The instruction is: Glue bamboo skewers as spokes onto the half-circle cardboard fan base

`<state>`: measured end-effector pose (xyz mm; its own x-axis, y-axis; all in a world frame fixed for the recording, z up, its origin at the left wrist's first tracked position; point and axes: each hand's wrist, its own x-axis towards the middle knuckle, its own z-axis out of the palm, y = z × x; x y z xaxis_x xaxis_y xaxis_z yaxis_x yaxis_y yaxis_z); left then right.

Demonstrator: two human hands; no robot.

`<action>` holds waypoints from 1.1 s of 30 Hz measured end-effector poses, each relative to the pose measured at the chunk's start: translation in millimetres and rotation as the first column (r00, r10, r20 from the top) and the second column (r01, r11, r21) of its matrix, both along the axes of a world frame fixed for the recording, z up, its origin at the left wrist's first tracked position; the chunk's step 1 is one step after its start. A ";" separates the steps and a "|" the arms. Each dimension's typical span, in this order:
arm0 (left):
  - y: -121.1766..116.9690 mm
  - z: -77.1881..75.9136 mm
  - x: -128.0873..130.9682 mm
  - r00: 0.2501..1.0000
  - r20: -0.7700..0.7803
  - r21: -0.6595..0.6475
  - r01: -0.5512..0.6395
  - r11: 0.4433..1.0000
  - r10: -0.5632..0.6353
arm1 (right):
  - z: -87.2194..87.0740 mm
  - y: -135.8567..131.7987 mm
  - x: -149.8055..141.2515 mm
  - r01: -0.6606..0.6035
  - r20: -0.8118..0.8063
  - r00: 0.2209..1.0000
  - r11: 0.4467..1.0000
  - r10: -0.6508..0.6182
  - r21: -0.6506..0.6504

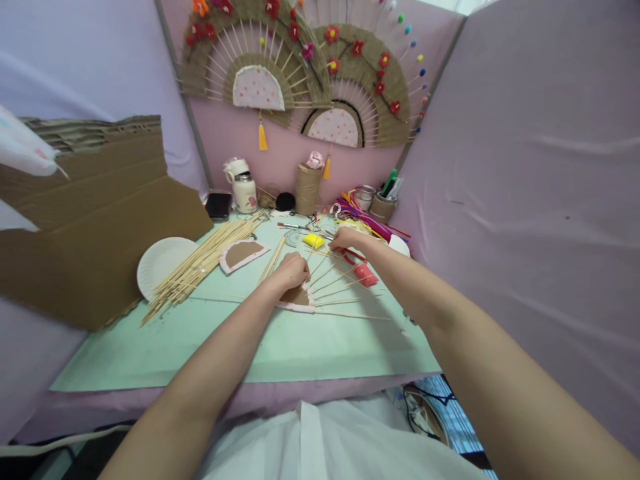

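My left hand (291, 270) rests with fingers curled on a brown half-round card piece (296, 297) with a pink-white rim, lying on the green mat (210, 333). Thin bamboo skewers (340, 283) fan out from that piece toward the right. My right hand (344, 238) reaches further back, its fingers closed at the far ends of the skewers, beside a yellow object (313, 239). What it pinches is too small to name. A red object (365, 274) lies just under my right forearm.
A heap of loose skewers (200, 263), a white paper plate (161, 264) and a second brown half-round (243, 254) lie left. Cardboard sheets (100, 220) lean at the left wall. Jars, twine spool (307, 189), pipe cleaners (363, 217) crowd the back; decorated fans (300, 73) hang above.
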<state>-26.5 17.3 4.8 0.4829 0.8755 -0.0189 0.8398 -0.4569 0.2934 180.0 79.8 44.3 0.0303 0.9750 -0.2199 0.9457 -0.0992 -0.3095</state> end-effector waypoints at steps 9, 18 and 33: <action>-1.0 0.0 -1.0 1.000 0.011 -0.003 0.008 1.000 -0.007 | 1.4 -7.4 -1.4 0.008 0.006 1.000 1.000 -0.008 0.022; -1.8 0.5 -1.6 1.000 0.024 -0.015 0.001 1.000 -0.001 | 23.9 -41.5 -16.6 0.074 0.015 0.996 0.949 -0.083 0.306; -9.4 8.7 -2.2 1.000 0.015 -0.031 -0.026 0.999 0.027 | -25.3 -145.2 -84.8 0.130 -0.585 0.723 0.759 0.367 0.637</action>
